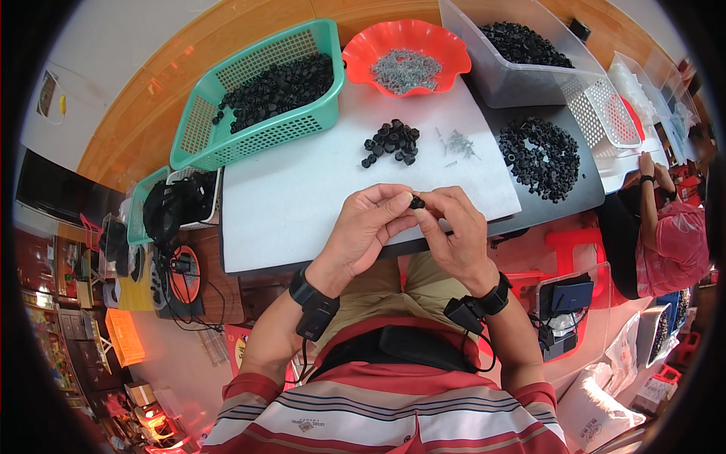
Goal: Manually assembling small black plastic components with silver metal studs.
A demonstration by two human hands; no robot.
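Observation:
My left hand (370, 227) and my right hand (454, 231) meet over the near edge of the white mat (302, 197). Together they pinch one small black plastic part (417, 202) between thumbs and fingertips. Just beyond the hands lies a small heap of the same black parts (392, 142), and beside it a scatter of small grey metal screws (458, 144). A bigger spread of black parts (540, 156) lies to the right on the dark table.
A green basket (204, 121) with black parts stands at the back left. A red scalloped bowl (361, 51) holds metal screws. A clear bin (514, 87) of black parts sits at the back right. Another person (662, 227) sits at the right.

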